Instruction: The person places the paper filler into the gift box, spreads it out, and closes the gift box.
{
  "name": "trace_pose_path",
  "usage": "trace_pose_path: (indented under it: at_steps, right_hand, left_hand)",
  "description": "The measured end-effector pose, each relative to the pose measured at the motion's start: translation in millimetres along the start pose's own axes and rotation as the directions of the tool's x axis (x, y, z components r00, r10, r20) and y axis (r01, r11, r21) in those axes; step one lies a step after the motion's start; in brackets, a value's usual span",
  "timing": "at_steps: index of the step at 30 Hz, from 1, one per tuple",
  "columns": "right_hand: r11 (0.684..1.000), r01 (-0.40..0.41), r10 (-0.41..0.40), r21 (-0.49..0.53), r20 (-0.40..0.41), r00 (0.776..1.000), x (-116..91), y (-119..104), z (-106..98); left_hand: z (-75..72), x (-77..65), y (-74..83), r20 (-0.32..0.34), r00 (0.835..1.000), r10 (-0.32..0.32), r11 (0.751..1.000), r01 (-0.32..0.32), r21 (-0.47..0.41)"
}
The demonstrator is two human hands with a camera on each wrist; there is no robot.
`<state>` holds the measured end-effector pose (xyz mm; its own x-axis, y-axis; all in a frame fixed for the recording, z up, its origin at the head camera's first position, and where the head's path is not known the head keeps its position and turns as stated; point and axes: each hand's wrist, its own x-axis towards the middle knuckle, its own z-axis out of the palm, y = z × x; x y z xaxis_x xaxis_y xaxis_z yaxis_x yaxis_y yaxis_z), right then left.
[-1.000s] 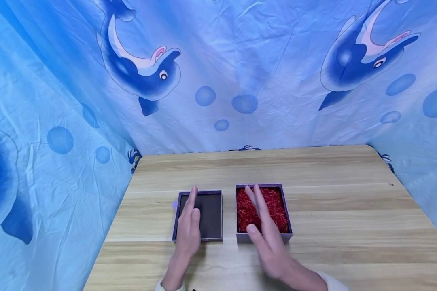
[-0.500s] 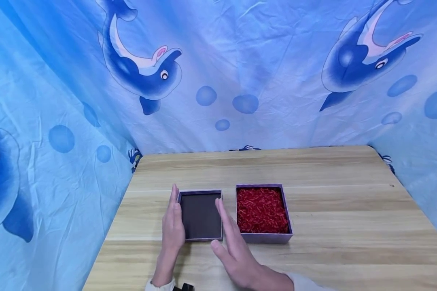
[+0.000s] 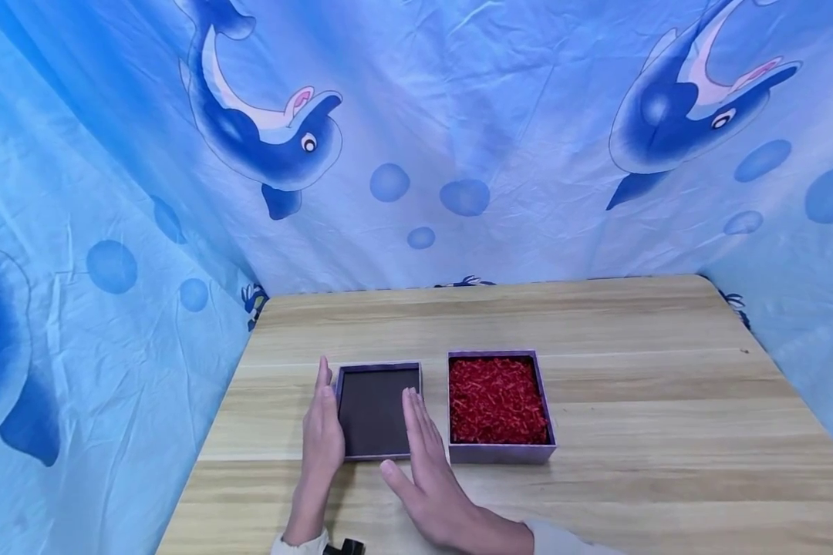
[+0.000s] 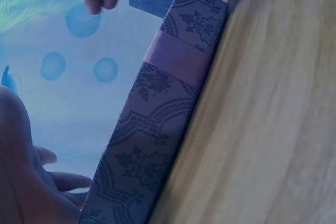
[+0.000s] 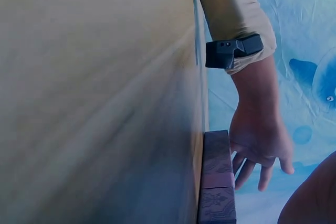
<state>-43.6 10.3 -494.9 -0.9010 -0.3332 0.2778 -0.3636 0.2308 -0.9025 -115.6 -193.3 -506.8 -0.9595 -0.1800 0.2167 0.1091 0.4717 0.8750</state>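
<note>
A shallow purple box lid (image 3: 375,408) with a dark inside lies hollow side up on the table. My left hand (image 3: 324,432) stands edge-on along its left side, fingers straight. Over its right front part my right hand (image 3: 430,478) is held slanted, fingers straight and thumb spread. Neither hand grips anything; whether they touch the lid I cannot tell. The left wrist view shows a patterned purple side wall (image 4: 152,114) crossed by a ribbon band (image 4: 176,59). Beside the lid, to the right, stands a deeper purple box (image 3: 503,455) filled with red crinkle paper (image 3: 497,399).
The wood-grain table (image 3: 639,416) extends to the right and behind the boxes. Blue cloth with printed dolphins (image 3: 416,116) hangs at the back and both sides. A small black device (image 5: 233,51) is strapped to the left sleeve.
Both hands have moved left: the left one from over the lid to its left side, the right one from over the red crinkle paper to the lid's right part. The boxes stay put.
</note>
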Motion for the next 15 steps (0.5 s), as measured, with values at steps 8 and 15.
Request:
trace_pose_path:
  at_steps: [8, 15]
  right_hand:
    - [0.993, -0.106, 0.103, -0.058, -0.055, 0.993, 16, 10, 7]
    - [0.983, -0.178, 0.174, -0.045, -0.085, 0.981, 24, 17, 10]
  left_hand:
    - [3.8, -1.0, -14.6, -0.043, 0.999, 0.0, 1.0, 0.0, -0.015]
    - [10.7, 3.6, -56.5, -0.133, 0.991, -0.035, 0.995, 0.046, 0.083]
